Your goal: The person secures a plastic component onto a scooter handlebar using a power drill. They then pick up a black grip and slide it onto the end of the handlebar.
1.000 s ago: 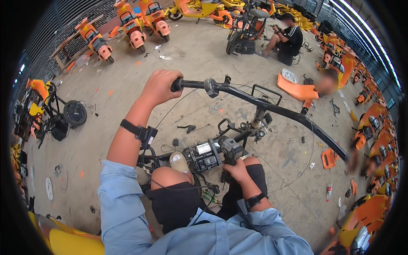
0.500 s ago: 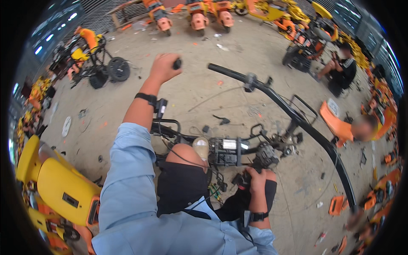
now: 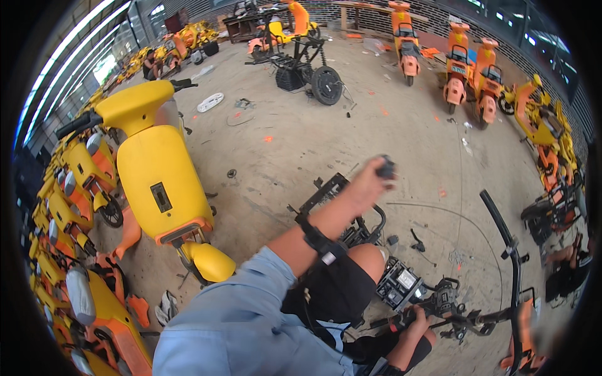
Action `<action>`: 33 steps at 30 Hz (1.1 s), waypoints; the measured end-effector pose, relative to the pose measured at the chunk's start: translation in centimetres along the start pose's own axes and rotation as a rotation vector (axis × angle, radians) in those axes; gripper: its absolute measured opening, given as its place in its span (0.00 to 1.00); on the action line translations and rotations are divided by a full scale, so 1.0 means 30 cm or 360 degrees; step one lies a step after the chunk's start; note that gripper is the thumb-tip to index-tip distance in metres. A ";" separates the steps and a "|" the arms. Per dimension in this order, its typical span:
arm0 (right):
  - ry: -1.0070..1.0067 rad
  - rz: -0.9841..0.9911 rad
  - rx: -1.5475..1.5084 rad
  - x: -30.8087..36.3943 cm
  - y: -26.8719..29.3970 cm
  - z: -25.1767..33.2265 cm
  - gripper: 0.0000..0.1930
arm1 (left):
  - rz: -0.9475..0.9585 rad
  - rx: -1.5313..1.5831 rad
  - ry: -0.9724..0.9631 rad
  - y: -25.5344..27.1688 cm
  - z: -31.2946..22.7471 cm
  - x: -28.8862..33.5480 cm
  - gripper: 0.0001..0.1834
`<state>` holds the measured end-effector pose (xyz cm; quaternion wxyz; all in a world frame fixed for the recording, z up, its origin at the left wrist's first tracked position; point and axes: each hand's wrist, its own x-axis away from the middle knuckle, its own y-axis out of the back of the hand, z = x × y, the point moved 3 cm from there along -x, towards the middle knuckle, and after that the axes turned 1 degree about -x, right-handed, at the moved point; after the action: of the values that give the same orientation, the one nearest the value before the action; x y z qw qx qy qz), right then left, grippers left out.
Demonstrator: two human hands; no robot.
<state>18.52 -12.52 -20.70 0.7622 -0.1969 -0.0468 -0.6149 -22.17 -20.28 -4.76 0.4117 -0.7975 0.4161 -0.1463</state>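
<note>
Far left of the left hand, a row of scooters (image 3: pixel 76 164) disappears into the dark round rim, cut short; nearer that hand, a yellow scooter (image 3: pixel 162 168) shows its broad panel. And here's the left hand (image 3: pixel 367 185) — fingers curled round a black grip (image 3: pixel 386 167), a touch blurred, the fingertips hard to make out. Below it, just beside the right hand, sits a black box (image 3: pixel 392 289) bearing a white label (image 3: pixel 408 278), its print too small to read. Now the right hand (image 3: pixel 414 323), wrapped round the handle of a dark power tool (image 3: pixel 446 296); its palm and part of that handle are hidden. To the right of this hand rises the black handlebar (image 3: pixel 516 288), upper end bare and well apart from the grip, lower end cut off — and beyond, a person (image 3: pixel 567 276) half lost in the rim.
</note>
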 end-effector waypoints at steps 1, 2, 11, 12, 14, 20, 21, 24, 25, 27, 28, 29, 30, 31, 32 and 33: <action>0.0003 0.0067 -0.0011 0.003 -0.015 0.016 0.13 | 0.0020 0.0111 0.0033 -0.083 0.063 0.000 0.16; -0.0018 0.0078 -0.0030 0.020 -0.043 0.046 0.13 | 0.0039 0.0221 0.0083 -0.173 0.122 0.008 0.16; -0.0108 0.0111 -0.0019 -0.155 -0.157 0.130 0.09 | 0.0304 0.0694 0.0474 -0.392 0.495 0.114 0.22; -0.0139 0.0170 0.0000 -0.162 -0.148 0.115 0.08 | 0.0249 0.0670 0.0626 -0.379 0.520 0.129 0.23; -0.0123 0.0191 -0.0116 -0.158 -0.143 0.097 0.08 | 0.0190 0.0684 0.0778 -0.376 0.542 0.148 0.26; -0.0160 0.0316 -0.0385 -0.154 -0.175 0.117 0.09 | 0.0168 0.0477 0.0661 -0.369 0.529 0.165 0.27; -0.0146 0.0325 -0.0398 -0.159 -0.180 0.121 0.09 | 0.0164 0.0277 0.0544 -0.366 0.535 0.166 0.26; -0.0089 0.0411 -0.0321 -0.170 -0.184 0.107 0.10 | 0.0269 -0.0078 0.0323 -0.362 0.518 0.163 0.27; -0.0097 0.0425 -0.0231 -0.167 -0.188 0.107 0.11 | 0.0285 -0.0131 0.0291 -0.368 0.515 0.161 0.28; -0.0150 0.0473 -0.0272 -0.172 -0.193 0.093 0.11 | 0.0300 -0.0176 0.0263 -0.365 0.514 0.159 0.28; -0.0178 0.0493 -0.0294 -0.172 -0.194 0.083 0.11 | 0.0304 -0.0186 0.0260 -0.368 0.515 0.160 0.29; -0.0209 0.0493 -0.0313 -0.175 -0.195 0.077 0.12 | 0.0309 -0.0196 0.0257 -0.376 0.514 0.160 0.29; -0.0196 0.0505 -0.0316 -0.175 -0.200 0.073 0.12 | 0.0311 -0.0202 0.0255 -0.379 0.513 0.161 0.29; -0.0182 0.0516 -0.0319 -0.173 -0.206 0.069 0.13 | 0.0315 -0.0273 0.0212 -0.381 0.511 0.161 0.29; -0.0167 0.0526 -0.0323 -0.170 -0.209 0.065 0.13 | 0.0319 -0.0343 0.0168 -0.383 0.510 0.162 0.29; -0.0163 0.0547 -0.0317 -0.173 -0.208 0.060 0.14 | 0.0318 -0.0406 0.0119 -0.383 0.511 0.161 0.30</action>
<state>11.62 -8.14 -19.17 0.8293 -0.3075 0.0099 -0.4665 -4.17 -12.25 -5.82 0.3037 -0.7919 0.5237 -0.0802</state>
